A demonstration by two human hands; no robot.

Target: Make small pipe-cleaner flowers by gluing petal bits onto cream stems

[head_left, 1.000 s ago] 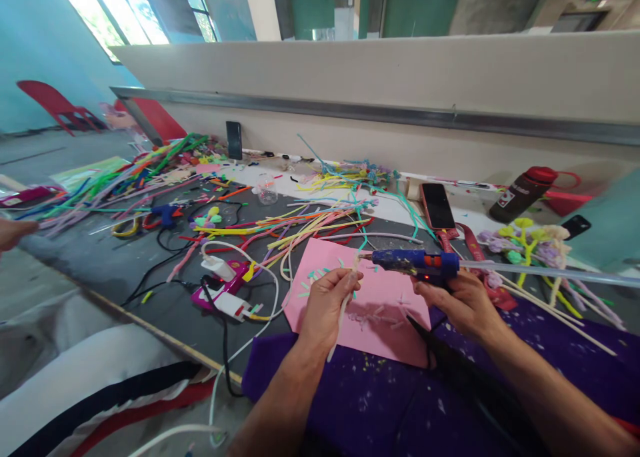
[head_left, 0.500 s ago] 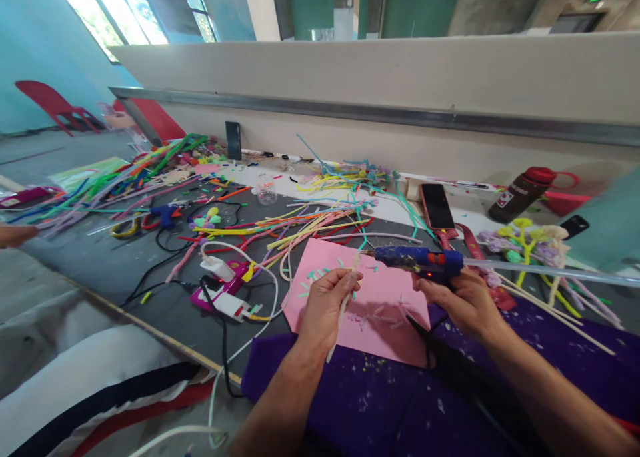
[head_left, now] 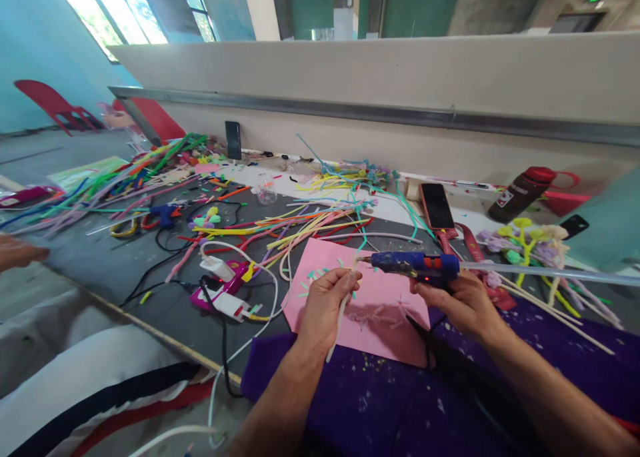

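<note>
Between thumb and fingers, my left hand (head_left: 327, 307) pinches a cream pipe cleaner (head_left: 332, 348) whose top end stands up above the fingertips. My right hand (head_left: 465, 304) is wrapped round the handle of a blue glue gun (head_left: 415, 265). A long clear glue stick (head_left: 540, 272) sticks out of the gun's back. The nozzle points left and meets or nearly meets the top of the pipe cleaner; contact is hard to tell. Beneath both hands lies a pink sheet (head_left: 320, 260) with short green and lilac pieces scattered on it.
Black scissors (head_left: 425, 330) rest at the sheet's right edge. A magenta power strip (head_left: 205, 302) with chargers and cords sits left. Colourful pipe cleaners (head_left: 300, 227) lie behind. A phone (head_left: 437, 207), a bottle (head_left: 523, 194) and pipe-cleaner flowers (head_left: 525, 240) stand right. Another person's hand (head_left: 20, 252) is far left.
The glue gun has shifted slightly left and down, its nozzle closer to the pipe cleaner's top. My left hand stays nearly still. The other person's hand at far left has moved further into view.
</note>
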